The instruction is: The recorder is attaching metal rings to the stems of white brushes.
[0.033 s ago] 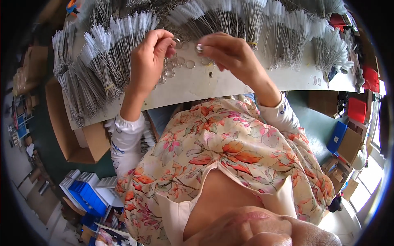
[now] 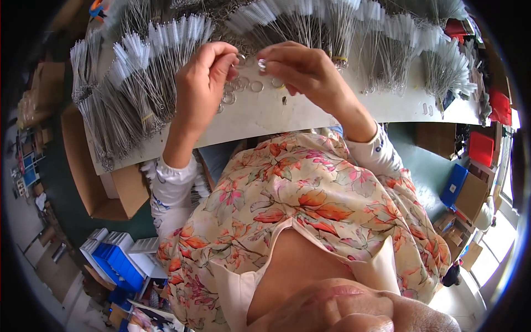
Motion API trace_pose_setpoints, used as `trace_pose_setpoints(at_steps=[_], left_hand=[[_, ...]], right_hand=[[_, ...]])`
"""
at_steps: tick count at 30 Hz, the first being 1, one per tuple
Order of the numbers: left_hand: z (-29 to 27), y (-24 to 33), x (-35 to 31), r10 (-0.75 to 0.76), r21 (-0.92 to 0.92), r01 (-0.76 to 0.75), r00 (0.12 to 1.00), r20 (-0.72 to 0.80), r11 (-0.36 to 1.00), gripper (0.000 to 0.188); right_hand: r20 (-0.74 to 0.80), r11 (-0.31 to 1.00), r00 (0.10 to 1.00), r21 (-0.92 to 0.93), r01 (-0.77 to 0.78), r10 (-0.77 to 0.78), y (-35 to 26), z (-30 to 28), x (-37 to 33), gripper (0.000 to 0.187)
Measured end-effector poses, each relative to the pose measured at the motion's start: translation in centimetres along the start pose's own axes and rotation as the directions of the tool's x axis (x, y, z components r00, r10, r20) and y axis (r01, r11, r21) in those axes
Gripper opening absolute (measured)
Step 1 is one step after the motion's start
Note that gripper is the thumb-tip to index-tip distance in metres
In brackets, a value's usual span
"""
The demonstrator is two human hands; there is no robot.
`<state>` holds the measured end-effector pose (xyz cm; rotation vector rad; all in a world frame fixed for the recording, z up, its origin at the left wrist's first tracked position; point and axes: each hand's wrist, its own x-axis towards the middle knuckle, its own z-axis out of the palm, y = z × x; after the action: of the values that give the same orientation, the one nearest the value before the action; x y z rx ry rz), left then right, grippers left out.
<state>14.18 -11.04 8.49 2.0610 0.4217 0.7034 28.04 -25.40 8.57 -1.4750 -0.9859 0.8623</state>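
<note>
Over the tabletop my left hand [image 2: 204, 83] is closed, thumb and forefinger pinching a small metal split ring [image 2: 241, 58]. Facing it, my right hand [image 2: 310, 72] pinches a shiny metal ring [image 2: 261, 65] at its fingertips; whether that is one ring or more stacked together I cannot tell. A narrow gap separates the two hands. Beneath and between them, several loose metal rings [image 2: 256, 86] lie on the white table [image 2: 249, 124]. Left of my left hand are bundles of wire-handled cleaning brushes [image 2: 135, 55] with white bristle heads.
More bunches of brushes [image 2: 398, 50] line the table's far and right side. An open cardboard box [image 2: 99, 193] stands on the floor at the left, near blue bins [image 2: 116, 268]. To the right are a red container [image 2: 481, 148] and a blue box [image 2: 454, 184].
My right hand has shifted slightly left with its ring, narrowing the gap to my left hand. My left hand has moved very little and keeps its pinch.
</note>
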Motion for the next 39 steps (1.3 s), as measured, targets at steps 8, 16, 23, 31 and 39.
trace_pose_setpoints(at_steps=[8,16,23,31,39], left_hand=[[0.1,1.2,-1.9,-0.157,-0.492,0.125,0.987,-0.025,0.862,0.012],[-2.3,1.7,-2.5,-0.138,-0.721,0.298,0.952,0.273,0.626,0.019],[-2.9,3.7,-3.3,0.049,-0.159,-0.05,0.999,-0.008,0.986,0.029],[-1.7,2.3,-2.8,0.355,0.106,-0.342,0.92,-0.165,0.934,0.034],[-2.8,2.2,-2.1,0.188,-0.143,-0.189,0.982,-0.022,0.971,0.029]], right_hand=[[0.005,0.794,0.819,-0.24,0.558,-0.574,-0.9,2.6,0.2,0.01],[0.267,0.228,0.518,-0.672,0.704,-0.812,-1.1,3.0,-0.7,0.023],[0.084,0.79,0.822,-0.237,0.566,-0.563,-1.5,3.2,-0.5,0.011],[0.166,0.91,0.985,0.399,-0.113,0.05,-3.0,3.1,0.2,0.02],[0.163,0.992,0.987,0.122,-0.02,0.0,-3.2,2.1,0.8,0.015]])
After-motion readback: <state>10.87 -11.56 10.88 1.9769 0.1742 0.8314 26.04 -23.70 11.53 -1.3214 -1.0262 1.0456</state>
